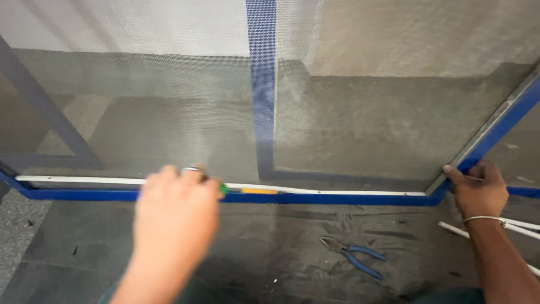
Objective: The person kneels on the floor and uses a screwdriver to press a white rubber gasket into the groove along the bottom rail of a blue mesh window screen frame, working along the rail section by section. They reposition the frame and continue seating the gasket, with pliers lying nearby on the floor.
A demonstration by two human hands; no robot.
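Note:
A blue metal frame [337, 198] covered with grey mesh [185, 112] lies across the floor in front of me. A white strip [79, 180] runs along the frame's near rail. My left hand [174, 217] is closed on a tool with a green and orange handle [256, 191], which lies along that strip; the hand is blurred. My right hand [478, 191], with a thin bangle on the wrist, grips the frame's right corner, fingers curled over the rail.
Blue-handled pliers [354, 256] lie on the dark stone floor between my arms. Loose white strips [523, 228] rest on the floor at the right. A blue upright bar [262, 84] divides the mesh in the middle.

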